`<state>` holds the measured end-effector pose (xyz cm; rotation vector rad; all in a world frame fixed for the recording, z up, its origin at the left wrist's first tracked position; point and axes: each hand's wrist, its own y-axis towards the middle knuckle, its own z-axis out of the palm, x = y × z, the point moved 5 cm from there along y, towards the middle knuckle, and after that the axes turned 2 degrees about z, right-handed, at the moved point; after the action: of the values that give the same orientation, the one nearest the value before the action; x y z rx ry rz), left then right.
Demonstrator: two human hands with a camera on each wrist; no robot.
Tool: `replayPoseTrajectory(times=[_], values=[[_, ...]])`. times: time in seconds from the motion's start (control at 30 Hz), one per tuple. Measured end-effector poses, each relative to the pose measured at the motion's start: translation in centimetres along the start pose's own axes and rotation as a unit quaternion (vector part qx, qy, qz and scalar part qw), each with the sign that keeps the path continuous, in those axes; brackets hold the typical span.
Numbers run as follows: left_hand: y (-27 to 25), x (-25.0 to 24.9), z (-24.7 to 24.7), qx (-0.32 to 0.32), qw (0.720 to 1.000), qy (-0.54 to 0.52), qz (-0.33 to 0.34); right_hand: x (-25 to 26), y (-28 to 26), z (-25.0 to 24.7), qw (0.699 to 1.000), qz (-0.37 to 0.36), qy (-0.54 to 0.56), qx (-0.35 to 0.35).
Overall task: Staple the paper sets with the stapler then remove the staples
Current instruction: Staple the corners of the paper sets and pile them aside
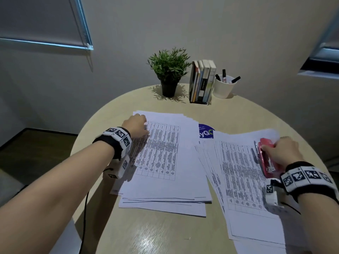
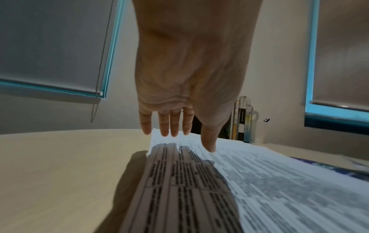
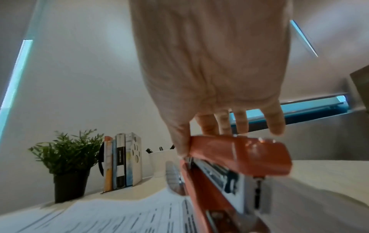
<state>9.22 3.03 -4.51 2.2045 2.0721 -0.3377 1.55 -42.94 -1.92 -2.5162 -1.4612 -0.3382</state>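
Two loose stacks of printed table sheets lie on the round table (image 1: 146, 235). My left hand (image 1: 136, 125) rests with straight fingers on the far left corner of the left paper stack (image 1: 165, 171); in the left wrist view the left hand (image 2: 179, 130) has its thumb tip touching the left paper stack (image 2: 259, 181). My right hand (image 1: 280, 151) grips the red stapler (image 1: 266, 158) over the right edge of the right paper stack (image 1: 238, 180). In the right wrist view the thumb and fingers of the right hand (image 3: 229, 137) pinch the top of the stapler (image 3: 239, 152), whose arm is lifted off its base.
At the table's far edge stand a potted plant (image 1: 169, 70), a row of books (image 1: 201, 83) in a holder and a white cup (image 1: 224, 87) of markers. A blue sticker (image 1: 205, 132) shows between the stacks. Bare tabletop lies near me.
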Motion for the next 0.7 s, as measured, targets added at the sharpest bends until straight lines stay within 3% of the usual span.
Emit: replayPoseTrajectory(times=[0.1,0.23,0.4,0.7], values=[[1.2,0.1,-0.1,0.001,0.999,0.046,-0.002,1.1,0.1,-0.2,0.998,-0.021,-0.047,-0.043],[3.1,-0.5,-0.1,0.019,0.999,0.041,0.01,3.0,0.2,2.0,0.997,-0.028,0.057,0.05],[4.8,-1.2,0.0,0.091,0.993,0.069,0.018,3.9,0.4,4.4,0.992,-0.03,0.056,0.112],[6.0,-1.0,0.5,0.058,0.996,0.065,0.022,3.8,1.1,4.4,0.99,-0.032,0.071,0.114]])
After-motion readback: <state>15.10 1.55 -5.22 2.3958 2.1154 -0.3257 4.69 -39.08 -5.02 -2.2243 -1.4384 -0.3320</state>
